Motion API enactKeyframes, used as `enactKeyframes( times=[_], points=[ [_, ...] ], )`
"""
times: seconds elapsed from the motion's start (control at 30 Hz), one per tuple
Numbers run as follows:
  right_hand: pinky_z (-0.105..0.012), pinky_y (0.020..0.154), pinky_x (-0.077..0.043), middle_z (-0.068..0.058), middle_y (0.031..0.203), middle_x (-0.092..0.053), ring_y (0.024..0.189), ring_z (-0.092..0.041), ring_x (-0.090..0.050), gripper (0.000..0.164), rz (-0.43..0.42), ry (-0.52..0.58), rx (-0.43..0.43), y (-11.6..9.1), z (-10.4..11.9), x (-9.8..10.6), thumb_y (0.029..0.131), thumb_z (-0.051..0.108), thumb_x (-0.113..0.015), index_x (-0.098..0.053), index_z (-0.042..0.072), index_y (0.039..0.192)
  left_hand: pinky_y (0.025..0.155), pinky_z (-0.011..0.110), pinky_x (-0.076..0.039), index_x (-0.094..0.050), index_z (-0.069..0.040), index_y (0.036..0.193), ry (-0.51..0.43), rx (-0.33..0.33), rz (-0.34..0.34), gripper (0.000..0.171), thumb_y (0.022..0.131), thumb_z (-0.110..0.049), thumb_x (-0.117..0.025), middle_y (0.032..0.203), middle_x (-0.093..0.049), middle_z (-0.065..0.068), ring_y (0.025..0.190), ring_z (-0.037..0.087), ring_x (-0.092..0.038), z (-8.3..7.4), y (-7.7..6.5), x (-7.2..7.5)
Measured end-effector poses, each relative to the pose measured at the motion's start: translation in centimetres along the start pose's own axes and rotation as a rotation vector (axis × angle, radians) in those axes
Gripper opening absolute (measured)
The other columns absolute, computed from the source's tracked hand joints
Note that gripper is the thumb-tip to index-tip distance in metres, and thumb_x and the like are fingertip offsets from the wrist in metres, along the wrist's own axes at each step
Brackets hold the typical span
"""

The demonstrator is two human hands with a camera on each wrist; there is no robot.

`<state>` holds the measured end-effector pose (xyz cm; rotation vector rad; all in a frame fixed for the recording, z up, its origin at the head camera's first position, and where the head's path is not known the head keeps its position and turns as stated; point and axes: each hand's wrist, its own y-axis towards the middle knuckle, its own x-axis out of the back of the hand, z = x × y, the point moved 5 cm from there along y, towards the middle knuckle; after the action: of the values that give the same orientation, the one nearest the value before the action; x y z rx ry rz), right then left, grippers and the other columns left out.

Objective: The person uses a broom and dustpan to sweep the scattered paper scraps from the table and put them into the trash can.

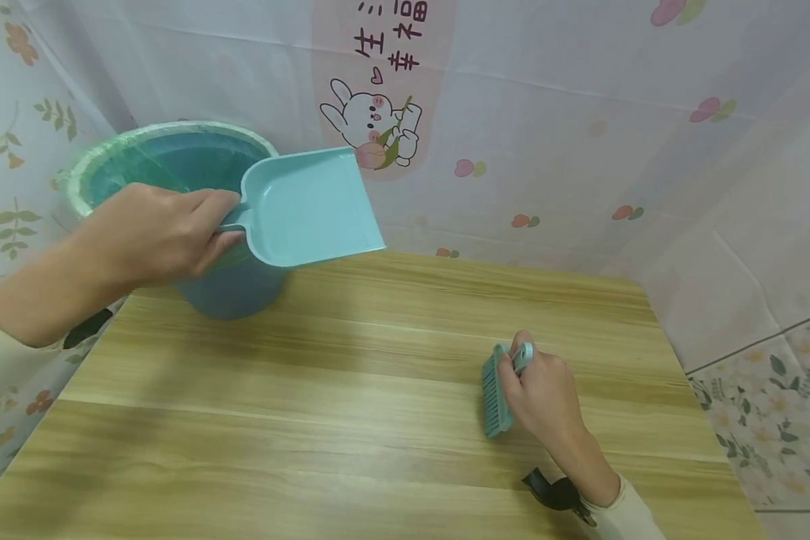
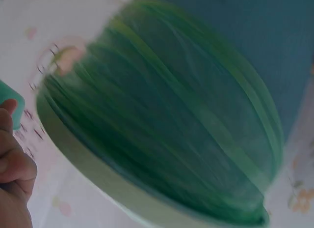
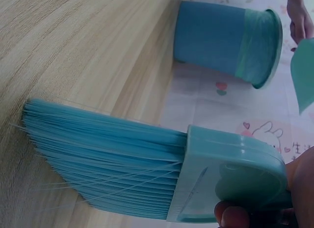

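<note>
My left hand (image 1: 165, 229) grips the short handle of a light turquoise dustpan (image 1: 313, 206), held up beside the rim of a blue trash bin (image 1: 236, 289). The pan's flat lip points right, and its inside shows no debris. A thin green bag (image 2: 191, 120) lines the bin and folds down over its outside. To the right, my right hand (image 1: 543, 390) holds a small turquoise hand brush (image 1: 496, 394) by its handle. In the right wrist view the brush's blue bristles (image 3: 108, 159) point down, their tips right at the tabletop.
A wood-grain table (image 1: 378, 420) spreads under both hands, with the bin at its back left. Behind it hangs a white cloth (image 1: 553, 135) printed with a rabbit and flowers. A black strap (image 1: 556, 495) sits at my right wrist.
</note>
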<state>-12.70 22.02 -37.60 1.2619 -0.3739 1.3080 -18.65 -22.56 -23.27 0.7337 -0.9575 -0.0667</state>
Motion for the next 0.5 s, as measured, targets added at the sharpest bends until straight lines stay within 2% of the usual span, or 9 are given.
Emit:
enactKeyframes(
  times=[0.1, 0.3, 0.43, 0.5],
  points=[
    [-0.019, 0.042, -0.020, 0.014, 0.058, -0.025, 0.047, 0.001, -0.022, 0.033, 0.001, -0.002, 0.002, -0.1, 0.0, 0.0, 0.098, 0.001, -0.060, -0.036, 0.015, 0.078, 0.033, 0.045, -0.043, -0.059, 0.013, 0.108, -0.020, -0.017, -0.012, 0.065, 0.122, -0.042, -0.028, 0.068, -0.057, 0.013, 0.042, 0.021, -0.044, -1.2, 0.5, -0.7],
    [-0.019, 0.042, -0.020, 0.014, 0.058, -0.024, 0.048, 0.001, -0.020, 0.034, 0.001, 0.001, 0.000, -0.1, 0.1, 0.0, 0.098, 0.001, -0.059, -0.036, 0.015, 0.077, 0.034, 0.043, -0.042, -0.058, 0.011, 0.109, -0.088, -0.025, -0.019, 0.060, 0.122, -0.041, -0.029, 0.071, -0.056, 0.011, 0.046, 0.020, -0.042, -3.0, 0.9, -2.1],
    [-0.020, 0.042, -0.021, 0.013, 0.058, -0.025, 0.048, 0.001, -0.020, 0.034, 0.006, 0.001, -0.003, 0.0, 0.1, 0.0, 0.098, 0.001, -0.059, -0.036, 0.015, 0.077, 0.038, 0.045, -0.047, -0.059, 0.010, 0.110, -0.131, -0.014, 0.005, 0.060, 0.121, -0.041, -0.029, 0.074, -0.060, 0.012, 0.049, 0.021, -0.050, -4.0, 1.0, -3.1],
    [-0.020, 0.042, -0.021, 0.013, 0.058, -0.025, 0.048, 0.001, -0.020, 0.034, 0.008, 0.001, -0.004, 0.0, 0.1, 0.0, 0.098, 0.001, -0.059, -0.036, 0.015, 0.077, 0.040, 0.043, -0.049, -0.060, 0.009, 0.111, -0.157, 0.004, 0.040, 0.061, 0.121, -0.043, -0.028, 0.075, -0.063, 0.012, 0.050, 0.020, -0.052, -4.5, 1.1, -3.8]
  ],
)
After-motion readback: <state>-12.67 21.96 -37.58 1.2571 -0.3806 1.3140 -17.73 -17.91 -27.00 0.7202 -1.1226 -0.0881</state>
